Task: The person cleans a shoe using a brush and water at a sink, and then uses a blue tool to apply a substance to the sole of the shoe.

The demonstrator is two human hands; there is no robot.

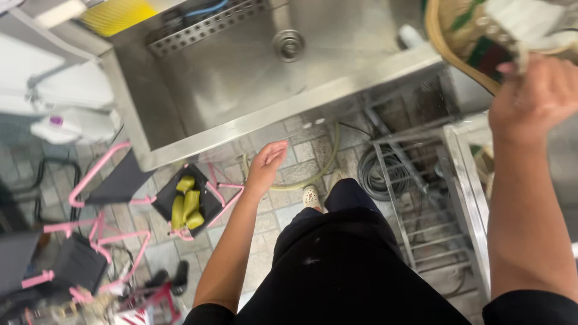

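Right hand (533, 96) grips woven basket (463, 36); left hand (265, 165) open beside steel sink (241, 72).

The left hand (267, 161) hangs free at the end of a bare, nearly straight forearm that reaches forward and down. Its palm faces inward, the fingers loosely extended and close together, holding nothing. The right hand (533, 99) is raised higher on an upright forearm, its back toward the camera, the fingers curled forward and gripping. Both upper arms wear short black sleeves.
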